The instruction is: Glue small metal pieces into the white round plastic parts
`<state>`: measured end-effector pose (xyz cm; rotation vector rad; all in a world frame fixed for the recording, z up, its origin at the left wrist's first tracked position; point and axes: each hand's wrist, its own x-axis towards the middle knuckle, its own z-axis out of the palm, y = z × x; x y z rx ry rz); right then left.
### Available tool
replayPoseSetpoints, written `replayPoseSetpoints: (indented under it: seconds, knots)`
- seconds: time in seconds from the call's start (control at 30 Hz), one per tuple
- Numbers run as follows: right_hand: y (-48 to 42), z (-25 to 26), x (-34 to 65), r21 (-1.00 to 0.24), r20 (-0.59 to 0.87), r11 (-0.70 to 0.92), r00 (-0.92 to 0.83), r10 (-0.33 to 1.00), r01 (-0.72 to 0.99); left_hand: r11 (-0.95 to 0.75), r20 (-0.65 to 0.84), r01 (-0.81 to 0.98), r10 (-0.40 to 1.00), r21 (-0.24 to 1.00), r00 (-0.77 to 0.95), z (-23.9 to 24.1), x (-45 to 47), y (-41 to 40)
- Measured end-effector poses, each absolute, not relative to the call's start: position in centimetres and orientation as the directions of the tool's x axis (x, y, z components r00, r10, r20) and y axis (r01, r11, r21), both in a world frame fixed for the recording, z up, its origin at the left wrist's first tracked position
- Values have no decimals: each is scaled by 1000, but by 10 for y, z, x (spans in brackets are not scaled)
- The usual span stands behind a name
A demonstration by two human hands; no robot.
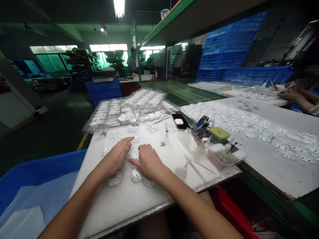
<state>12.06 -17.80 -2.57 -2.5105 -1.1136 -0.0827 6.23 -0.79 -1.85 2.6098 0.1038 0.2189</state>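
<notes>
On the white foam-topped table (99,205) lie several round white discs with small holes. My left hand (117,156) reaches over them from the left, its fingers stretched out and nothing visibly held. One disc (114,179) shows below its palm and another disc (106,151) lies to its left. My right hand (151,162) is spread with the thumb pointing left, beside a disc (136,175) and partly covering another disc (149,181). Between the hands sits one more disc (134,156). Whether my fingers touch the discs is hard to tell.
Behind the hands are small piles of white parts (152,127) and stacked clear trays (107,114). Tweezers (199,164), a squeeze bottle (182,171) and a clear box (224,156) of tools stand at right. Many discs (231,119) cover the neighbouring table, where a co-worker's hands (290,93) show.
</notes>
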Motion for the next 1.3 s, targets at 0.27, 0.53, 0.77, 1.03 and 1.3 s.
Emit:
replayPoseSetpoints:
  seconds: [0.27, 0.53, 0.77, 1.03, 1.3]
  knots:
    - [-378, 69, 85, -363, 602, -554, 642, 475, 750, -937, -99, -221, -255, 271, 962, -42, 53, -66]
    - [-588, 39, 273, -125, 308, -979, 931, -195, -163, -946, -46, -319, -322, 57, 946, -63, 58, -76]
    - [-682, -41, 307, -36, 158, -996, 983, -89, -85, -940, -90, -335, -340, 63, 936, -58, 57, -67]
    - [-692, -67, 306, -21, 165, -1000, 986, -1, 3, -938, -58, -338, -343, 82, 938, -60, 57, -66]
    - [-672, -65, 301, -175, 141, -984, 990, 15, 40, -952, -174, -278, -297, 127, 939, -42, 57, -74]
